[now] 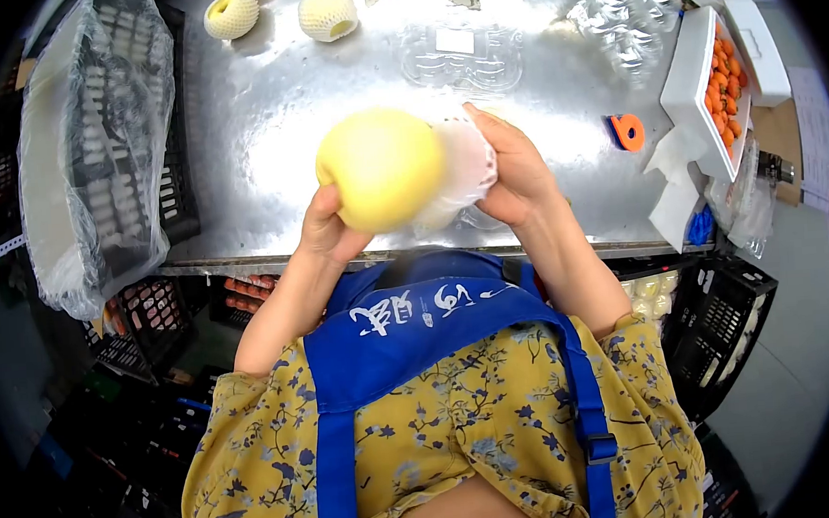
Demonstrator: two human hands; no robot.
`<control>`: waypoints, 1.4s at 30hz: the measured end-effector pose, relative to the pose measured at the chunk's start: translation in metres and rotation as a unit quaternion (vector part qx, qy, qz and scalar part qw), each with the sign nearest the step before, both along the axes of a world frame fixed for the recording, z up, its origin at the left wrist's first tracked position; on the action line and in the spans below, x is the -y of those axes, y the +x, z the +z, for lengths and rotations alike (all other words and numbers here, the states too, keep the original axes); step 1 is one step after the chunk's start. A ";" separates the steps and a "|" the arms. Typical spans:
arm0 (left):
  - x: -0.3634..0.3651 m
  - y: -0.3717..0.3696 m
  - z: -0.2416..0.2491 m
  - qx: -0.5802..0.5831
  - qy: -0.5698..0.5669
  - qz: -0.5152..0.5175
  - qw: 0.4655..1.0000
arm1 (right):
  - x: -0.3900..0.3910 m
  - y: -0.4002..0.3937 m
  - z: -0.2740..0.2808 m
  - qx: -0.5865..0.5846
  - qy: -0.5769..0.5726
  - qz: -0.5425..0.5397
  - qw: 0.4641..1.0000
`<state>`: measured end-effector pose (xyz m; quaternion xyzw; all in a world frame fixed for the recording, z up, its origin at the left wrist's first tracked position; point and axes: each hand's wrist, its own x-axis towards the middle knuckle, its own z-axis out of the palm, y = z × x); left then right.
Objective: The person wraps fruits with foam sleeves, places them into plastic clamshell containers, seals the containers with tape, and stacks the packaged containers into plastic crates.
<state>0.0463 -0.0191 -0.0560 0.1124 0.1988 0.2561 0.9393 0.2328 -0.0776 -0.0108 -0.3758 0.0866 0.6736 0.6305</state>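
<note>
A large round yellow fruit, pear- or apple-like [381, 169], is in my left hand [330, 228], thumb on its near left side and fingers beneath. My right hand [515, 169] is closed on a pale foam net sleeve [465, 161], which meets the right side of the fruit and is blurred by motion. Both hands are over the near part of the metal table [266, 164]. At the far left of the table are foam-netted yellow fruits [327, 14].
A plastic-covered crate [98, 136] stands at the left. To the right are an orange tape dispenser [628, 132], a white foam box [689, 85] of small orange fruit [725, 83] and its lid [758, 48]. Clear plastic packaging [623, 23] lies at the far right. Black crates [722, 326] stand below the table.
</note>
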 end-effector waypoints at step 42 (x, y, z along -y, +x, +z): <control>0.006 0.010 -0.002 0.130 -0.040 -0.008 0.991 | 0.037 -0.001 -0.004 0.426 0.140 0.028 0.893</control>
